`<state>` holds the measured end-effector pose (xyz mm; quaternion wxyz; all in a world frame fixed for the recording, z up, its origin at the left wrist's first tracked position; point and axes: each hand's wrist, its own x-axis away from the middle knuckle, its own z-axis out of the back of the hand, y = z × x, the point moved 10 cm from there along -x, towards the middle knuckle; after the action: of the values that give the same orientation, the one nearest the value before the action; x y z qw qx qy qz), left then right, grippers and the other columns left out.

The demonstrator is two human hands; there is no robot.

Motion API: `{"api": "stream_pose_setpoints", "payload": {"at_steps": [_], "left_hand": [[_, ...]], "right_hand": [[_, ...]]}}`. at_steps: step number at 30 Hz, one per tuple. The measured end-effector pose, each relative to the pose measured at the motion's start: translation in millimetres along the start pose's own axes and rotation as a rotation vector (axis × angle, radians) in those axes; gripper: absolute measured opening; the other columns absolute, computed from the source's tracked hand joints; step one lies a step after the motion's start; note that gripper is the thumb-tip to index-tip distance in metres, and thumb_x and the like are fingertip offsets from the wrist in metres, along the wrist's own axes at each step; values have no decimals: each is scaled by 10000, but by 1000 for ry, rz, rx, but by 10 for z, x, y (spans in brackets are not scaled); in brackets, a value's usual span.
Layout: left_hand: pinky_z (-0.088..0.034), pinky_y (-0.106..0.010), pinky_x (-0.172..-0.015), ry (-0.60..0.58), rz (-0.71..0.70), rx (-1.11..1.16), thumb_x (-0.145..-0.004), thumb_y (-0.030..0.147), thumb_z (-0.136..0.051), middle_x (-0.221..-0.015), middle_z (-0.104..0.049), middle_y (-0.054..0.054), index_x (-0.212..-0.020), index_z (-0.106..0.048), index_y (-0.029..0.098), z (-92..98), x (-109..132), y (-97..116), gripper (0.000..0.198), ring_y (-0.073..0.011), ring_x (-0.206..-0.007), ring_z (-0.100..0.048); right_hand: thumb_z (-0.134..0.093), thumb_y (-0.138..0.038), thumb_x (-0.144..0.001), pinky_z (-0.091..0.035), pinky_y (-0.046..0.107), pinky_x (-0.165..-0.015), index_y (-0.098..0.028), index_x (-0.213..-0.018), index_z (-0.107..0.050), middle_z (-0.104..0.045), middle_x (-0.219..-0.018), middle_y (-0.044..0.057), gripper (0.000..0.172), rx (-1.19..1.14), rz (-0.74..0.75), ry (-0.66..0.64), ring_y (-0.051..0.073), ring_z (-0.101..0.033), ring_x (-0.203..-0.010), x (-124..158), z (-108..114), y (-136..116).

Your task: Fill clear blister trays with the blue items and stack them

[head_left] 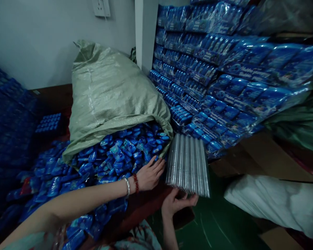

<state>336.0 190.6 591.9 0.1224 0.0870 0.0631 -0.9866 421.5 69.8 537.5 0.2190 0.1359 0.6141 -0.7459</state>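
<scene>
Wrapped blue packs (224,69) are stacking high at R, w/ a green woven sack (106,90) lying beside them, spilling loose blue pieces (125,149). Right hand (176,203) is gripping the bottom edge of a clear plastic stack (187,163), just R of the pile. Left hand (151,175) is resting palm-down on the pieces, fingers spread, clasping nothing.

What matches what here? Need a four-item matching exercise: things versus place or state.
1. left hand
2. right hand
3. green sack
4. wrapped blue packs

a. stacked high at right
b. resting on loose blue pieces
c. lying open, contents spilling out
d. gripping clear tray stack from below

Pairs: 1-b, 2-d, 3-c, 4-a
</scene>
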Motion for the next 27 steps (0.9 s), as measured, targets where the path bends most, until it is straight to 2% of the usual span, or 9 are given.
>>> {"api": "stream_pose_setpoints", "payload": {"at_steps": [2,5,7,10,15,18,21,24,27], "left_hand": [[-51,-508,-1124,-22,32,-6,-829,354,-421,-1409,-360,-224,-1313,-385,-20,-75,-200,-47,613,-325,-1364,-209],[-18,-545,-1114,-147,30,-13,-741,427,-483,-1319,-474,-233,-1245,-467,-48,-292,-523,-93,692,-358,-1377,-142],[-2,-552,-1115,-220,21,-17,-694,478,-514,-1241,-553,-206,-1164,-559,-5,-399,-652,-120,676,-368,-1369,-153],[-10,-568,-1108,-259,-16,20,-642,517,-559,-1179,-591,-193,-1091,-612,35,-413,-664,-111,660,-376,-1320,-251],[30,-563,-1112,-328,-104,86,-648,472,-580,-986,-634,-126,-987,-649,97,-336,-328,67,511,-324,-1138,-455],[28,-572,-1114,-321,-115,86,-683,463,-568,-976,-615,-100,-946,-664,129,-298,-79,149,435,-298,-1069,-498],[7,-572,-1126,-255,-134,133,-730,400,-557,-993,-607,-86,-934,-668,144,-228,142,195,345,-275,-1067,-504],[7,-531,-1148,-186,-130,166,-773,332,-534,-1056,-597,-72,-932,-661,156,-151,356,202,269,-264,-1201,-427],[3,-521,-1153,-207,-113,156,-784,343,-541,-1080,-599,-76,-902,-665,150,-168,588,214,258,-272,-1264,-374]], "right_hand": [[-574,-320,-827,-325,552,-1008,-161,-1377,-210,-208,-1378,217,679,12,1,2,331,-237,-1308,-3,12,8],[-574,-318,-824,-341,538,-1009,-164,-1375,-225,-231,-1378,209,670,27,7,3,318,-258,-1305,-32,38,27],[-567,-320,-827,-351,535,-1007,-167,-1371,-231,-247,-1374,206,657,41,6,4,312,-271,-1303,-58,60,56],[-559,-330,-828,-353,536,-1010,-173,-1368,-229,-260,-1370,204,652,73,-3,16,306,-292,-1296,-82,102,119],[-554,-351,-832,-334,555,-1019,-172,-1360,-233,-262,-1357,193,643,52,-3,12,295,-291,-1293,-34,97,138],[-556,-344,-836,-344,585,-991,-154,-1352,-240,-257,-1334,201,635,45,25,9,305,-283,-1286,35,55,67],[-566,-306,-836,-349,589,-982,-152,-1337,-269,-262,-1312,199,603,19,67,-12,305,-288,-1276,82,15,-9],[-575,-289,-835,-334,598,-983,-156,-1323,-294,-301,-1276,190,578,49,99,-18,302,-321,-1247,74,55,-17],[-608,-288,-814,-326,595,-981,-159,-1324,-292,-328,-1247,183,613,101,175,-38,302,-350,-1217,28,139,-12]]}}
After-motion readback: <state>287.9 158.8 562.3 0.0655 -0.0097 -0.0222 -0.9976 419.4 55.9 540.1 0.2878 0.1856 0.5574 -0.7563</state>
